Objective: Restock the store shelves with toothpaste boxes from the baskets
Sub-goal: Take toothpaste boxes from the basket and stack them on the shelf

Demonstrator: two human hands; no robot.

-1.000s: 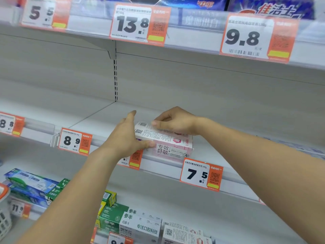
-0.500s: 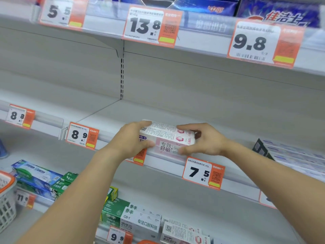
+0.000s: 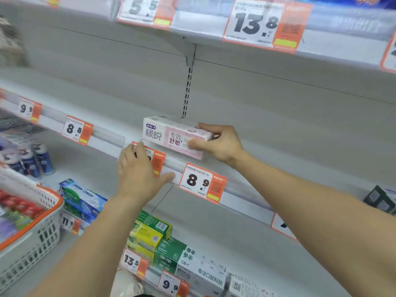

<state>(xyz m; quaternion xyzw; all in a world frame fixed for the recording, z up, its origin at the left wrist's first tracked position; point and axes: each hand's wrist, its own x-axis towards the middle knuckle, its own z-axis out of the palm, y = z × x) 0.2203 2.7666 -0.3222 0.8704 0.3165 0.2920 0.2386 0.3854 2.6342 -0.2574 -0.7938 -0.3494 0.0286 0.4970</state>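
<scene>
Our right hand (image 3: 220,144) pinches the pink toothpaste box (image 3: 171,136) at the shelf's (image 3: 278,125) front edge; our left hand (image 3: 139,174), fingers spread flat, presses the price tag (image 3: 158,160) on the rail.

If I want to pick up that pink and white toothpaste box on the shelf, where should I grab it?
Probably by its long narrow sides, from the front. The toothpaste box lies flat along the shelf edge, long face toward you, so thumb below and fingers on top fit across it. The right hand holds its right end that way now; the left end is free.
</scene>
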